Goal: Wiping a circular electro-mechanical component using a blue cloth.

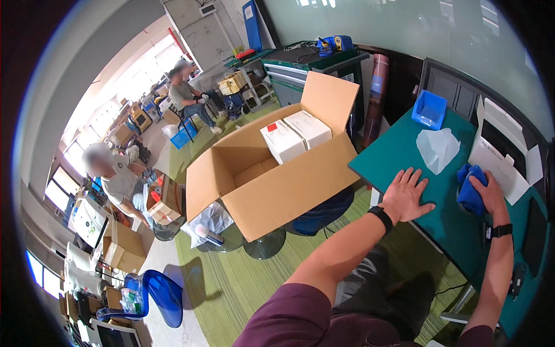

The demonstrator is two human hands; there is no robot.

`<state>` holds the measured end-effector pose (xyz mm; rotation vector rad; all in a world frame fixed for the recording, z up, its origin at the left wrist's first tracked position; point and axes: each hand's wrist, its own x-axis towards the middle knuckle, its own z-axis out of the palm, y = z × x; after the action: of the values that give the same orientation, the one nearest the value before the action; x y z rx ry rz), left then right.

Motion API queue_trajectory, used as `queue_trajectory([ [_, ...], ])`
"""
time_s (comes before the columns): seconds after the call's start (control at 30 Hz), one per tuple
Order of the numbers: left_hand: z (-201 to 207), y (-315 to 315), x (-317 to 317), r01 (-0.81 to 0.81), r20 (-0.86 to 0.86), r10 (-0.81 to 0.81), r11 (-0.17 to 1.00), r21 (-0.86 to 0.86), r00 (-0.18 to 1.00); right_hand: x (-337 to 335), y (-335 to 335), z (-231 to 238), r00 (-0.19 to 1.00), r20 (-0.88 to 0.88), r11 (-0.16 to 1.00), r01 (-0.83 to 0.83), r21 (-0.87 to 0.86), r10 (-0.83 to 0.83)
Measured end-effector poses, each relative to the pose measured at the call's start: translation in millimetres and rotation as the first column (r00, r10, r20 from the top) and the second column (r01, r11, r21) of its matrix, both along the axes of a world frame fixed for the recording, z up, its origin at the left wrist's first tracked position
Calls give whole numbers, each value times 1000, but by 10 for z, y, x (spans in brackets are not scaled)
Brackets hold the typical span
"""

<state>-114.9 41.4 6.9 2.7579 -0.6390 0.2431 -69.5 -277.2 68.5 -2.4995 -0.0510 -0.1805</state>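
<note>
Left hand (403,196) at edge of green table (381,151), fingers spread wide. Right hand (489,194) above tabletop, fingers closed round blue cloth (469,180), just beside open white carton (496,166). White sheet (437,151), blue bin (429,110) farther back. Left of table: open cardboard box (289,194), two white boxes (282,143) inside.

Two hands are showing: one left hand (404,195), one right hand (492,195). Two dark wristbands (380,218) (502,231) are circling the wrists. One green table (393,151) is standing right; one blue bin (426,120), one white sheet (438,150), one open white box (496,163), one blue cloth (473,194) are showing there. Left of it, one cardboard box (292,194) is holding two closed white boxes (280,144) (310,128). Three other people are showing: one left (118,180), two far (184,95).
</note>
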Motion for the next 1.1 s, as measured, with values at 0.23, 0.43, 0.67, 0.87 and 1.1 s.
queue_trajectory([
  [0.23,-24,-33,-45,-1,37,1,1000,-6,999,-427,-228,-239,956,214,980,-196,-41,200],
  [0.43,-22,-35,-10,84,94,-75,992,-94,993,-622,-149,-8,985,103,976,-118,-186,138],
  [0.67,-58,39,48,8,150,-24,994,109,988,-494,98,-33,916,298,900,-129,-416,268],
  [0.87,-54,-40,151,58,94,-63,997,60,994,-183,267,-107,985,157,862,16,-507,74],
  [1.1,110,207,325,82,-363,-333,825,-560,870,-11,333,311,992,-84,891,-117,-439,89],
])
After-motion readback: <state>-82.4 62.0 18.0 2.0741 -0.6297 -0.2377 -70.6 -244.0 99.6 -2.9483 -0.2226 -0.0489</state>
